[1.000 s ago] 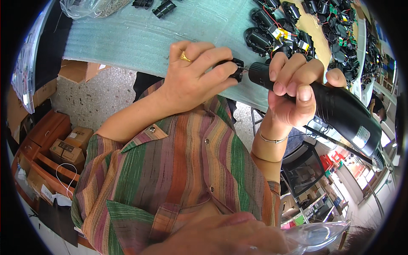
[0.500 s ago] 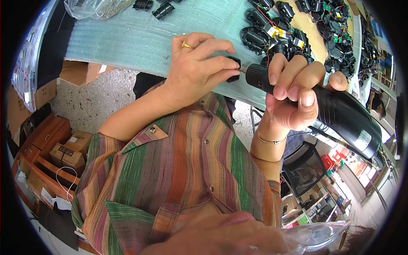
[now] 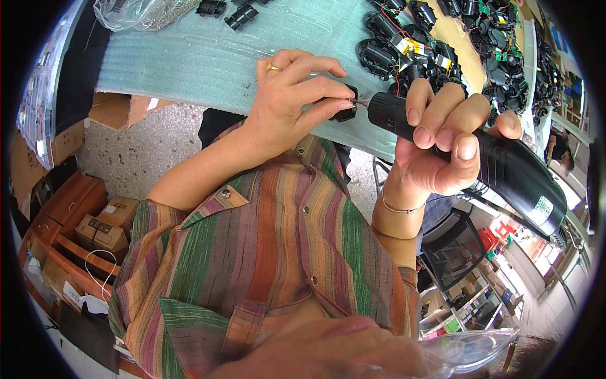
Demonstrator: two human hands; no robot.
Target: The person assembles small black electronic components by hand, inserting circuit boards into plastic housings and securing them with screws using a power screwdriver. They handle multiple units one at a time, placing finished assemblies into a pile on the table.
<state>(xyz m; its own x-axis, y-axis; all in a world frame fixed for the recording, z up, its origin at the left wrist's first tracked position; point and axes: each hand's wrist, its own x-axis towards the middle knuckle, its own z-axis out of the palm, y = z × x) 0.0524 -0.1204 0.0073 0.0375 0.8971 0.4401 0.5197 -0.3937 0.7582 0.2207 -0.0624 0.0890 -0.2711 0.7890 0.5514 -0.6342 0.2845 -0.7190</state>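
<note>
My right hand (image 3: 442,142) wraps round a black electric screwdriver (image 3: 514,174), its body slanting down to the right. The thin metal bit (image 3: 362,102) points left at the fingertips of my left hand (image 3: 293,95). There my thumb and forefinger pinch together, the other fingers curled above; whatever is between them is too small to make out. Just behind those fingertips a small black plastic part (image 3: 346,114) shows over the table's near edge, partly covered by the fingers. Whether the bit touches it cannot be seen.
A pale green foam sheet (image 3: 189,57) covers the table. Black housings (image 3: 382,57) with wires and batteries crowd the right, and more assemblies with green boards (image 3: 502,57) lie beyond. Two black parts (image 3: 241,17) and a clear plastic bag (image 3: 142,14) lie at the far left.
The screwdriver and my right hand have shifted slightly right, showing a little more of the bit. My left fingertips stay in nearly the same place, still pinched.
</note>
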